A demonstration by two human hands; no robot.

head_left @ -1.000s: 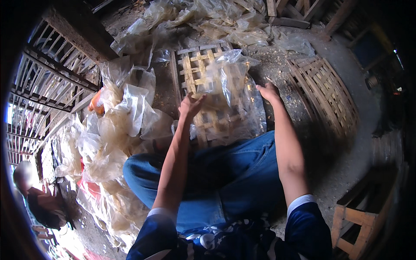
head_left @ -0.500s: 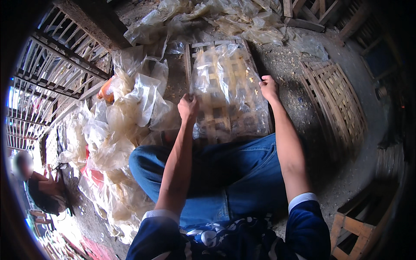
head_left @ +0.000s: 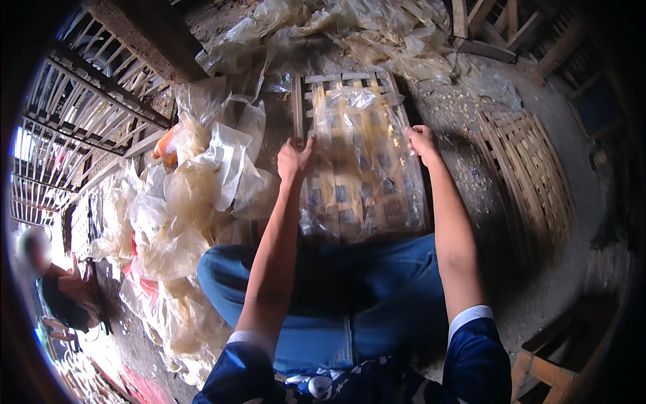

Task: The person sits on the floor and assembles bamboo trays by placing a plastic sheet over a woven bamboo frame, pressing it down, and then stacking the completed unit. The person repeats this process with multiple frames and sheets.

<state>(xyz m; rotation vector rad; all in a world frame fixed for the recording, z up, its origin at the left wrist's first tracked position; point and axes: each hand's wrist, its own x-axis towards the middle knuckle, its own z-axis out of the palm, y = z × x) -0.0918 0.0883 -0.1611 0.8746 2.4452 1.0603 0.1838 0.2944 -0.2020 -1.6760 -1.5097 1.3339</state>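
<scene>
Gripping the clear plastic sheet [head_left: 360,168] spread over the bamboo rack [head_left: 336,81], we had our left hand [head_left: 294,158] curled on its left edge, right hand [head_left: 422,140] on its right, its long axis running far.
</scene>
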